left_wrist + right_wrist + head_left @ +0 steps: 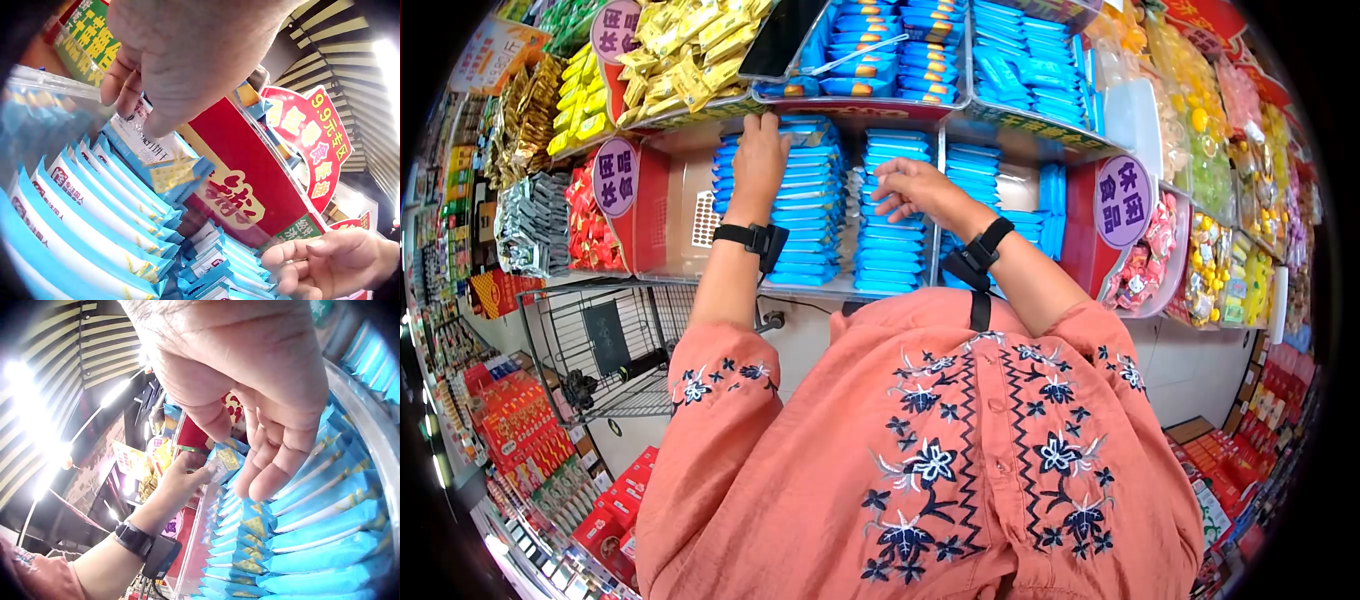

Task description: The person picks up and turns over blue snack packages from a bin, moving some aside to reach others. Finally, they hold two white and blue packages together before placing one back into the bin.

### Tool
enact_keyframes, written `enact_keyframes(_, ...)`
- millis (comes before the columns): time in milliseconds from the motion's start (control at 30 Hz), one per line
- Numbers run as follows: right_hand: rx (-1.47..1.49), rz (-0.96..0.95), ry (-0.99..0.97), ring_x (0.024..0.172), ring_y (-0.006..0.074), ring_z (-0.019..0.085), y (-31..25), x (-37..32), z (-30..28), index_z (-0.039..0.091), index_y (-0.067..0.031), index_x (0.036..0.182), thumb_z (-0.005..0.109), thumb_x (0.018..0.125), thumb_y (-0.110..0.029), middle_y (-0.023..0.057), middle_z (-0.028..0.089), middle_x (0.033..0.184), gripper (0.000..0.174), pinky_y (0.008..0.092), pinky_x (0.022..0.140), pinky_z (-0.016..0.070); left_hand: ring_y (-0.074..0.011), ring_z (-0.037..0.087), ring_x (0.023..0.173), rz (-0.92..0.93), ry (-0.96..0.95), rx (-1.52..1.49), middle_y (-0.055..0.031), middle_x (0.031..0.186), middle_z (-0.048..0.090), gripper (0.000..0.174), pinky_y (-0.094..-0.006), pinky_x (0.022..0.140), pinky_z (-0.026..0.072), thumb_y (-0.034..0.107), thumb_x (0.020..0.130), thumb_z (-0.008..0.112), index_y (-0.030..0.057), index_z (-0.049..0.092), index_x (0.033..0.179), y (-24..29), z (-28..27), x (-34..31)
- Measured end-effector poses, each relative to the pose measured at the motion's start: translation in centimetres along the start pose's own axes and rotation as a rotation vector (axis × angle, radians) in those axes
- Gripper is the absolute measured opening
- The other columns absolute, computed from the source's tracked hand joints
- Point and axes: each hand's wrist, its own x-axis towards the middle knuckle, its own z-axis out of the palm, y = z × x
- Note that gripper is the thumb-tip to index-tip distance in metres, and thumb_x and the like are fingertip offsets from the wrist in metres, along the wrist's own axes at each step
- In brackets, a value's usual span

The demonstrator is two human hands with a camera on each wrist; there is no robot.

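Note:
My left hand (760,165) is at the back end of the left row of blue biscuit packets (807,220). Its thumb and fingers pinch one biscuit packet (175,175), which leans back from the upright packets behind the thumb in the left wrist view. In the right wrist view the same packet (226,461) shows at the left hand's fingertips. Over the neighbouring row of packets (892,240) hangs my right hand (922,190), its fingers loosely bent with nothing between them. Seen from its own wrist, the right hand (262,394) is above the packet tops.
A clear divider (941,180) separates another row of blue packets (972,175). Bins of yellow packets (695,50) and more blue packets stand behind. A dark flat screen-like panel (785,38) sits on the upper shelf. A wire cart (615,345) stands at the left.

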Motion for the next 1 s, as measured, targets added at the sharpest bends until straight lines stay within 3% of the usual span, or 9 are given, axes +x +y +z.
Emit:
enact_keyframes(367, 0.024, -0.032, 0.022, 0.093, 0.0259, 0.070, -0.3, -0.7, -0.7, 0.048, 0.0019, 0.133, 0.056, 0.100, -0.026, 0.0184, 0.065, 0.113, 0.044, 0.0353, 0.075, 0.0583, -0.0406, 0.061, 0.097, 0.004, 0.025, -0.026, -0.0181, 0.106, 0.055, 0.028, -0.0488, 0.079, 0.0534, 0.014, 0.085, 0.072, 0.0069, 0.057, 0.108, -0.2, 0.1, -0.6)
enact_keyframes(533, 0.032, -0.038, -0.012, 0.094, 0.0261, 0.069, -1.0, -1.5, -1.1, 0.052, 0.0003, 0.128, 0.059, 0.099, -0.026, 0.0180, 0.065, 0.112, 0.040, 0.0357, 0.075, 0.0585, -0.0419, 0.059, 0.093, 0.111, 0.139, -0.074, -0.0182, 0.103, 0.056, 0.023, -0.0486, 0.077, 0.0512, 0.013, 0.088, 0.068, 0.0064, 0.058, 0.107, -0.2, -0.3, -0.6)
enact_keyframes(600, 0.055, -0.042, -0.042, 0.091, 0.0249, 0.070, -2.2, -2.4, -1.7, 0.058, -0.0012, 0.121, 0.062, 0.098, -0.027, 0.0166, 0.067, 0.109, 0.035, 0.0353, 0.073, 0.0587, -0.0417, 0.058, 0.092, 0.061, 0.137, -0.179, -0.0191, 0.103, 0.057, 0.022, -0.0479, 0.076, 0.0500, 0.013, 0.088, 0.068, 0.0048, 0.059, 0.107, 0.6, -0.8, -1.2)
enact_keyframes(700, 0.095, -0.104, -0.093, 0.087, 0.0234, 0.071, -4.8, -3.5, -4.0, 0.060, -0.0017, 0.116, 0.063, 0.097, -0.028, 0.0146, 0.068, 0.105, 0.032, 0.0341, 0.072, 0.0589, -0.0311, 0.061, 0.082, -0.059, 0.035, -0.305, -0.0162, 0.099, 0.059, 0.018, -0.0394, 0.073, 0.0516, 0.012, 0.090, 0.069, 0.0024, 0.062, 0.103, 2.3, -1.7, -2.3)
enact_keyframes(800, 0.083, -0.280, 0.043, 0.086, 0.0209, 0.071, -10.0, -6.3, -6.7, 0.062, -0.0023, 0.116, 0.066, 0.097, -0.027, 0.0137, 0.070, 0.103, 0.032, 0.0319, 0.071, 0.0587, -0.0199, 0.062, 0.077, -0.185, 0.002, -0.538, -0.0110, 0.097, 0.063, 0.017, -0.0320, 0.071, 0.0513, 0.014, 0.093, 0.068, 0.0011, 0.063, 0.103, 3.6, -0.8, -3.6)
enact_keyframes(900, 0.053, -0.396, 0.286, 0.089, 0.0198, 0.070, -13.2, -6.3, -11.2, 0.063, -0.0030, 0.114, 0.065, 0.097, -0.025, 0.0126, 0.070, 0.105, 0.028, 0.0312, 0.072, 0.0580, -0.0089, 0.061, 0.078, -0.371, -0.137, -0.828, -0.0015, 0.094, 0.066, 0.024, -0.0241, 0.060, 0.0471, 0.022, 0.096, 0.066, 0.0027, 0.062, 0.109, 5.6, 0.0, -4.4)
enact_keyframes(1000, -0.355, -0.438, 0.583, 0.089, 0.0177, 0.070, -13.1, -4.4, -15.9, 0.063, -0.0026, 0.115, 0.069, 0.092, -0.026, 0.0104, 0.070, 0.105, 0.034, 0.0309, 0.072, 0.0564, -0.0084, 0.062, 0.079, -0.406, -0.175, -0.919, 0.0000, 0.094, 0.065, 0.024, -0.0217, 0.058, 0.0453, 0.025, 0.097, 0.065, 0.0051, 0.062, 0.111, 8.9, -0.7, -4.1)
